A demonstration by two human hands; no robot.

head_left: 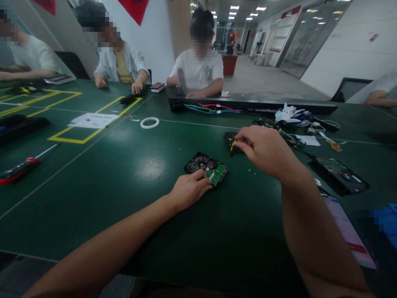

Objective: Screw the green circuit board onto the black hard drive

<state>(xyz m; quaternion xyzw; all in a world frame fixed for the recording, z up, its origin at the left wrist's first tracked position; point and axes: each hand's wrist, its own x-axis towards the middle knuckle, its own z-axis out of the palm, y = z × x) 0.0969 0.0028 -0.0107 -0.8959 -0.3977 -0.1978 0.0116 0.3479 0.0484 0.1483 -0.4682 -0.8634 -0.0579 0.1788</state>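
Observation:
A hard drive with a green circuit board lies on the green table in front of me. The fingers of my left hand are closed on its near edge, over the board. Farther right, my right hand is raised with thumb and forefinger pinched on a small yellow object; the fingers hide most of it. Directly behind those fingertips is a second dark drive-like piece, partly covered by the hand. Tiny bits are scattered below it.
On the right lie another hard drive, a phone, cables and white-blue gloves. A long black bar with coloured wires crosses the back. Left are a tape roll, paper and a red-black screwdriver. Several people sit around.

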